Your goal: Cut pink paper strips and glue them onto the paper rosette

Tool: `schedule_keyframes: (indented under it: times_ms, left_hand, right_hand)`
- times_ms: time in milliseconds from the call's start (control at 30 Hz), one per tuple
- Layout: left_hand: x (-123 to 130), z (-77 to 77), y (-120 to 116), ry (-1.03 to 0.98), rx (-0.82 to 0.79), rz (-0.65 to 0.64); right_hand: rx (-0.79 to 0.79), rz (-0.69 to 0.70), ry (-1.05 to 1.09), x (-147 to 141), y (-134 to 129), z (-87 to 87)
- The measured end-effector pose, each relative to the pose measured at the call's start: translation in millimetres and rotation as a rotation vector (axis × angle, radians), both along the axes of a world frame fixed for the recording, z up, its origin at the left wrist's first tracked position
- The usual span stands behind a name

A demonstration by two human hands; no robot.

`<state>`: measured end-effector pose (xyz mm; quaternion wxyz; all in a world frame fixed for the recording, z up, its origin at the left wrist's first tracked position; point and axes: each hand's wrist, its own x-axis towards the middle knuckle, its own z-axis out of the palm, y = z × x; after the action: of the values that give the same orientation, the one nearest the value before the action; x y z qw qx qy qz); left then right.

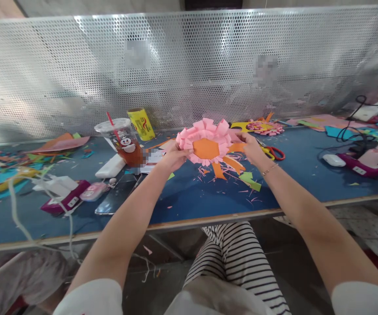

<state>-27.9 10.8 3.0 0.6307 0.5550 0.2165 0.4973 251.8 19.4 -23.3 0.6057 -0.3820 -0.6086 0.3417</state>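
Observation:
A paper flower (206, 149) with pink looped petals and an orange centre is held up over the blue table. My left hand (176, 156) grips its left edge, thumb on the front. On the far right side my right hand (248, 146) is closed at the flower's edge, next to a pink strip and an orange strip; its fingertips are partly hidden. Below the flower lie orange paper scraps (220, 170), a green paper piece (250, 180) and thin pink shreds. Red and yellow scissors (276, 153) rest just beyond my right wrist.
A clear cup of brown drink (123, 142) with a straw stands left, near a yellow can (142, 124). A phone (116, 194), a purple power strip (64, 197) and white cables lie nearer. Another paper flower (265, 126) sits behind. A perforated metal screen (175, 65) closes off the back.

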Motion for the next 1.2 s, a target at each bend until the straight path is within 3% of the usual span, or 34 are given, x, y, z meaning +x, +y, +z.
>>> schedule_keyframes:
  times_ms: [200,333,467,733,900,1100,1200]
  left_hand:
    - [-1,-0.7,1,0.073,0.042,0.030]
    - [1,-2.4,-1,0.099,0.047,0.045]
    - [7,-1.3,-5,0.023,0.024,0.083]
    - [13,9.7,-13,-0.208,-0.074,0.168]
    - [17,16.7,-20,-0.313,-0.133,0.229]
    - [18,17.6,-22,-0.276,-0.167,0.273]
    - [17,15.7,-20,-0.220,-0.158,0.251]
  right_hand:
    - [-0.040,0.027,0.167,-2,-8,11.4]
    - [-0.063,-0.002,0.137,-2,-8,11.6]
    - [-0.060,-0.025,0.137,-1,-4,8.8]
    - [-0.165,0.041,0.342,3,-3,3.7]
    - [-0.258,0.037,0.214,-14,-4,-7.2]
    - [-0.174,0.182,0.174,-38,-14,-11.9]
    - [-0.151,0.178,0.127,-40,-14,-14.1]
